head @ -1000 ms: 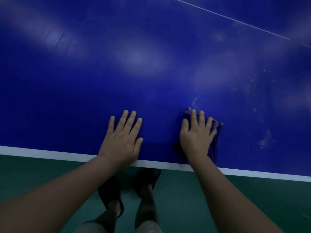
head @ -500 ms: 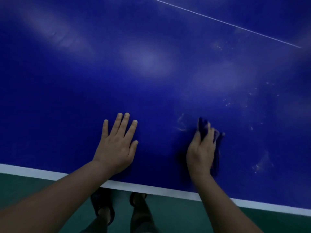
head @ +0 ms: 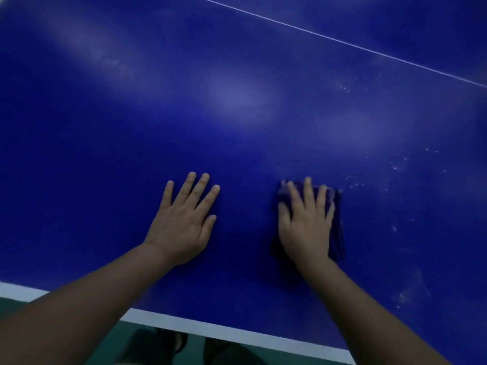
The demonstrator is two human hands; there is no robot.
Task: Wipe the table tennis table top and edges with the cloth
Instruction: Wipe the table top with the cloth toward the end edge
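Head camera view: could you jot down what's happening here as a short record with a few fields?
Surface: blue table tennis table, white edge stripe nearest the person
Left hand: flat on the bare table, fingers spread
Right hand: pressing flat on the cloth
Cloth: dark purple, under the right hand
Marks: pale specks right of the cloth
Line: thin white line across the far side

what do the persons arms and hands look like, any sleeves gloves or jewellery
Both forearms are bare as far as the frame shows, with no sleeve in view. The left hand and right hand wear no gloves, and no ring, watch or wristband can be seen on the fingers or wrists. The picture is dim and slightly blurred, so fine marks cannot be told.
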